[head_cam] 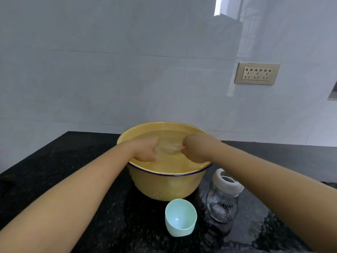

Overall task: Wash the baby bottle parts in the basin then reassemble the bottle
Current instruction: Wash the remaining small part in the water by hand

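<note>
Over one yellow basin (164, 185) of water, left grip (145, 151) and right grip (194, 148) both curl onto one clear bottle part (169, 147) held between them at the waterline. Just beside the basin sit one upright glass bottle (221, 205) with one white collar (228, 185), on the right, and one mint cap (180, 216), tilted, in front. Black speckled surface (73, 152), wet at right; pale tiled wall (109, 70), one triple socket plate (257, 73).

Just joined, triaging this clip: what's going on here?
A person has both hands in the water-filled yellow basin. The left hand and right hand hold a clear bottle part between them at the surface, apparently washing it; it is too blurred to name. The glass bottle, white collar on, stands on the black counter right of the basin. The mint cap sits in front.
</note>
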